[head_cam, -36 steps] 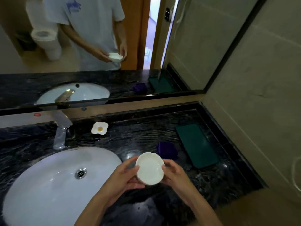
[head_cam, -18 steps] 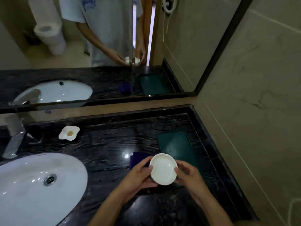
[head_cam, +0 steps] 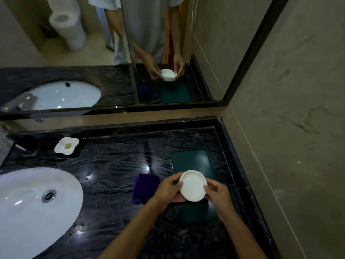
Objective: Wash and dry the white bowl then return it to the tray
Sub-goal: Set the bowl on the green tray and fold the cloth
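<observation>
Head view: both hands [head_cam: 169, 189] cradle white bowl [head_cam: 193, 185].

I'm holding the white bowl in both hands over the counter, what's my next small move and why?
Probably lower the white bowl straight down onto the green tray. Your left hand and right hand hold it just above the tray's near end, and the tray looks bare.
</observation>
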The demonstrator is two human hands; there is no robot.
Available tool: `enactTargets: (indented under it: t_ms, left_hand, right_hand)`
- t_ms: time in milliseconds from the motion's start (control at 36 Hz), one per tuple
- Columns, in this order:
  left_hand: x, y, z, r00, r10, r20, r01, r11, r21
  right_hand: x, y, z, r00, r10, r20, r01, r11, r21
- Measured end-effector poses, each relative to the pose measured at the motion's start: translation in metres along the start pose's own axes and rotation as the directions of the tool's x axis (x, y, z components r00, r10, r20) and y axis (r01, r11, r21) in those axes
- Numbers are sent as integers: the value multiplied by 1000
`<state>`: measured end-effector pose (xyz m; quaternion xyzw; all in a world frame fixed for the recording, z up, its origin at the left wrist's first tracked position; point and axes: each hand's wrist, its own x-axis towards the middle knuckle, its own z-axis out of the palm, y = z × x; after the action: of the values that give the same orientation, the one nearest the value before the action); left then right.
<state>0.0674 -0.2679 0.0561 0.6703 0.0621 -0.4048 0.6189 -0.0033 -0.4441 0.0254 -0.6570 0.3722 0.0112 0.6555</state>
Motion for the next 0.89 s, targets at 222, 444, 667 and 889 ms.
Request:
enactTargets:
  t_ms: [222, 444, 667, 889]
  left_hand:
    - [32, -10, 15, 994, -97, -49, 97, 995, 1]
    - [49, -18, 23, 981, -181, -67, 182, 983, 13]
    - [61, -31, 28, 980, -171, -98, 169, 985, -30]
    - [68, -37, 29, 988, -102, -118, 116, 987, 114]
  right_hand:
    - [28, 14, -4, 994, -6, -113, -12, 988, -152]
    - [34, 18, -6, 988, -44, -148, -1, 957, -290]
    - [35, 18, -7, 989, -80, -121, 29, 926, -377]
    - [36, 17, -10, 988, -108, -112, 47, 895, -443]
